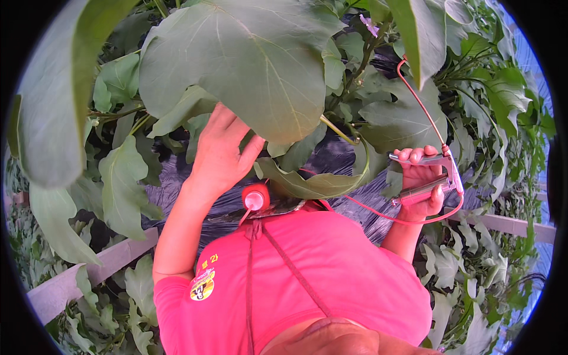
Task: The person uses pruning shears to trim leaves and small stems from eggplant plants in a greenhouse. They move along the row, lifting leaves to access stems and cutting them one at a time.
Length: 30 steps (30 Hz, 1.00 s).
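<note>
My left hand (224, 153) reaches up among eggplant leaves, its back towards me and its thumb apart. The fingertips are hidden under a large broad leaf (248, 66), so what they touch cannot be told. My right hand (419, 177), palm up, is closed around a metal trigger sprayer (452, 171). From the sprayer a thin bent spray wand (421, 100) rises to the leaves at upper right. A red hose (395, 218) loops from its lower end back towards my waist. Near my waist, a red bottle (256, 196) with a pale top has a thin tube at it.
Dark plastic film (330, 155) covers the ground between the plants. A purple flower (369, 25) hangs at the top right. Pale rails (497, 222) run at both sides. A curled leaf (315, 182) lies between my hands, and dense foliage surrounds me.
</note>
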Tool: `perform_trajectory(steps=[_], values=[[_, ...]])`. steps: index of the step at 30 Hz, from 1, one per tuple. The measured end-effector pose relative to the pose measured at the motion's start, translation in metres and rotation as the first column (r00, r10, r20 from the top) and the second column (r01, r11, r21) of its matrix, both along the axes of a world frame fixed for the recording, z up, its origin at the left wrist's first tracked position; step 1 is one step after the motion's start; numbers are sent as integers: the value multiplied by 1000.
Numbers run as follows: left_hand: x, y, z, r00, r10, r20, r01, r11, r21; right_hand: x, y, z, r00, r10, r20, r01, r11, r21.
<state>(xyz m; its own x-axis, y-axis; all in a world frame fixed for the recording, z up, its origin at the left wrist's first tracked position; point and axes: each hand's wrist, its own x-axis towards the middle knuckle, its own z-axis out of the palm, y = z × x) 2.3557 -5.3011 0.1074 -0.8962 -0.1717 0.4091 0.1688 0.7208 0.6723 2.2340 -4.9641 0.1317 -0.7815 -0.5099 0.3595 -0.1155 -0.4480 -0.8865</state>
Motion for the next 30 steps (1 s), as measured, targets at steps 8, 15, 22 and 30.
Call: perform_trajectory(steps=[8, 15, 22, 30], values=[[-45, -8, -21, 957, -281, 72, 271, 954, 131, 16, -41, 10, 976, -215, 41, 215, 977, 5], [-32, -29, -60, 836, -468, 288, 351, 857, 377, -30, -101, -34, 955, -296, 20, 286, 938, 197], [-30, -13, -61, 788, -523, 324, 315, 796, 517, -41, -105, -57, 923, -375, 93, 372, 927, 47], [-52, 0, -61, 781, -549, 298, 350, 780, 519, -55, -79, -64, 943, -298, 150, 312, 947, -77]])
